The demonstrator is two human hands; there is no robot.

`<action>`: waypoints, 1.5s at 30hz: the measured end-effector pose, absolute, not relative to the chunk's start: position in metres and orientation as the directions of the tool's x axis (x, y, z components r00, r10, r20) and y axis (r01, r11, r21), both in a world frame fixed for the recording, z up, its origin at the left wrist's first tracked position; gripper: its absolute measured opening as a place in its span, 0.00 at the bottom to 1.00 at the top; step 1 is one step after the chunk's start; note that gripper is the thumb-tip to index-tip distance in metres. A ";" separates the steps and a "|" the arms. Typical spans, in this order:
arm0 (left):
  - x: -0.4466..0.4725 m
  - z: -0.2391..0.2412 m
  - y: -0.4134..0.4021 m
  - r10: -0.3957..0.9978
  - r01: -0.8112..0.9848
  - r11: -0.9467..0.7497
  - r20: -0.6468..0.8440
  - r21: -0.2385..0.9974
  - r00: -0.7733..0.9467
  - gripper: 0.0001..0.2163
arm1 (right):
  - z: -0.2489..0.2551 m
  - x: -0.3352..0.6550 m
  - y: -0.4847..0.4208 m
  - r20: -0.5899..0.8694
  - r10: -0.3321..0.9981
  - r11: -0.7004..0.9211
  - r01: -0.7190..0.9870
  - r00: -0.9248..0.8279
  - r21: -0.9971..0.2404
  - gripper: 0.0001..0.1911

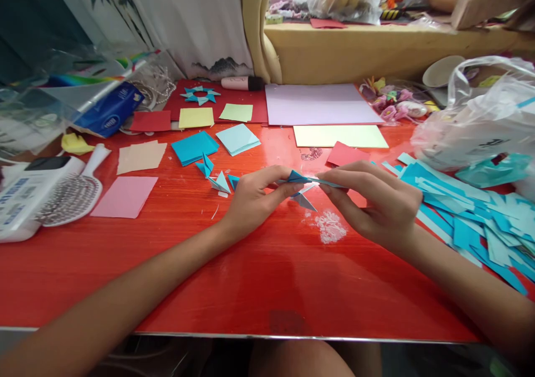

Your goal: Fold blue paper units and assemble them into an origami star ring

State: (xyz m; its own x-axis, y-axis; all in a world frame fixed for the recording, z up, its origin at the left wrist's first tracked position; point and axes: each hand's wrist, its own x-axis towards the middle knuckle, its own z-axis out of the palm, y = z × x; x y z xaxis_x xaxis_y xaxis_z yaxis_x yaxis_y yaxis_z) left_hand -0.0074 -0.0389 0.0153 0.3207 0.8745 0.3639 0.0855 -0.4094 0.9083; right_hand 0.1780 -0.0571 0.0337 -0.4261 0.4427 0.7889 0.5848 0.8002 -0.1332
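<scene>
Between my two hands, above the middle of the red table point(188, 288), is a folded blue paper piece point(304, 200) with darker and lighter blue parts. The thumb and fingers of my left hand point(267, 190) pinch its left end. Its right end is pinched by my right hand point(371, 199), whose fingers partly cover it. Left of my left hand lie a few small folded blue paper pieces point(219, 182). Farther back are a dark blue paper stack point(194, 147) and a light blue paper stack point(238, 139). A finished-looking blue paper ring point(200, 96) with points lies at the back.
Blue paper strips point(472, 215) are heaped at the right, below a plastic bag point(480, 118). A hairbrush point(75, 196) and a white bottle point(33, 199) lie at the left. Pink paper point(125, 197) and a lilac sheet point(321, 104) lie flat. White residue point(331, 226) marks the table.
</scene>
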 end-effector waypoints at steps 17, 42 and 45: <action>-0.009 0.012 -0.037 0.851 0.080 -0.451 0.401 0.889 0.340 0.05 | 0.033 0.184 -0.056 0.759 0.251 0.783 0.587 -0.600 0.205 0.13; -0.009 0.011 -0.037 0.872 0.087 -0.414 0.368 0.906 0.323 0.06 | 0.030 0.183 -0.055 0.761 0.355 0.784 0.616 -0.543 0.074 0.11; -0.009 0.011 -0.038 0.868 0.093 -0.419 0.368 0.903 0.334 0.06 | 0.032 0.182 -0.056 0.750 0.389 0.783 0.622 -0.534 0.037 0.10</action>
